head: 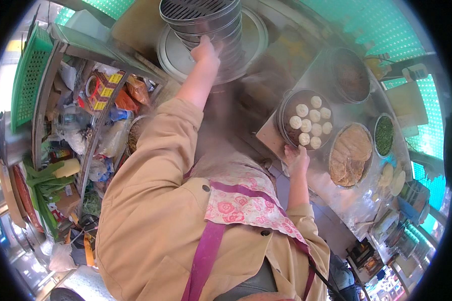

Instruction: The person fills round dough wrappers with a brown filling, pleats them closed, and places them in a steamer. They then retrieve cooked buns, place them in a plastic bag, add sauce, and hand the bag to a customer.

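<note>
At the top of the head view, my left hand grips the side of a stack of round metal steamer tiers. The top tier shows a slotted base, and the stack stands over a wide round metal plate. My right hand holds the near rim of a round steamer tray at the table's edge. Several pale pleated buns sit in that tray, grouped to one side. Steam blurs the area between the two hands, and the fingers under both rims are partly hidden.
On the metal worktable are another round steamer tray, a bowl of beige filling or dough and a bowl of chopped greens. A cluttered shelf rack with bags and boxes stands left. Leeks lie beside it.
</note>
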Motion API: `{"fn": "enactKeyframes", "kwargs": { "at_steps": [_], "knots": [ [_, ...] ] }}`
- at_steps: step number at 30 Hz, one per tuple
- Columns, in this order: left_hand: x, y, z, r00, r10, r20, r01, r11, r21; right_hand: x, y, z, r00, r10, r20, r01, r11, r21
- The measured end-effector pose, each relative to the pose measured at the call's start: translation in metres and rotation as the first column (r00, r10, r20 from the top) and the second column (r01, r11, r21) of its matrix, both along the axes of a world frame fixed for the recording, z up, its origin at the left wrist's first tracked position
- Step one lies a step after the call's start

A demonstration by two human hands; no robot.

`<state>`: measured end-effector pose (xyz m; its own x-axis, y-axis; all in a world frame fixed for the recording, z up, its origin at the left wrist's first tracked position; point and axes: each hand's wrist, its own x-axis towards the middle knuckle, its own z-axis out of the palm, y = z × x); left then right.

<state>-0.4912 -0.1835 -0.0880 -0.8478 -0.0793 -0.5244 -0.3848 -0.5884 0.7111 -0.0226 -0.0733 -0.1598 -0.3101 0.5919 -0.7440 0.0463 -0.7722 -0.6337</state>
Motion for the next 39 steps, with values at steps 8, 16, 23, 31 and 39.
{"fn": "enactKeyframes", "kwargs": {
  "at_steps": [8, 16, 23, 31, 39],
  "knots": [
    [-0.04, -0.053, 0.019, 0.976, -0.199, -0.087, 0.189, 0.976, -0.105, -0.036, -0.004, 0.023, 0.961, -0.046, 0.272, 0.02, 0.995, 0.097],
    [-0.085, -0.097, 0.143, 0.892, -0.316, -0.322, 0.337, 0.941, 0.011, -0.089, 0.026, 0.074, 0.94, 0.252, 0.229, -0.324, 0.87, 0.373],
    [-0.108, -0.135, 0.203, 0.849, -0.352, -0.394, 0.389, 0.921, 0.015, -0.289, 0.038, 0.131, 0.841, 0.535, 0.086, -0.509, 0.726, 0.463],
    [-0.113, -0.156, 0.19, 0.821, -0.444, -0.36, 0.47, 0.883, -0.017, -0.458, -0.011, 0.131, 0.747, 0.649, 0.143, -0.653, 0.678, 0.337],
    [-0.095, -0.123, 0.173, 0.855, -0.474, -0.211, 0.468, 0.88, -0.08, -0.464, -0.017, 0.102, 0.708, 0.695, 0.127, -0.698, 0.661, 0.277]
  ]
}}
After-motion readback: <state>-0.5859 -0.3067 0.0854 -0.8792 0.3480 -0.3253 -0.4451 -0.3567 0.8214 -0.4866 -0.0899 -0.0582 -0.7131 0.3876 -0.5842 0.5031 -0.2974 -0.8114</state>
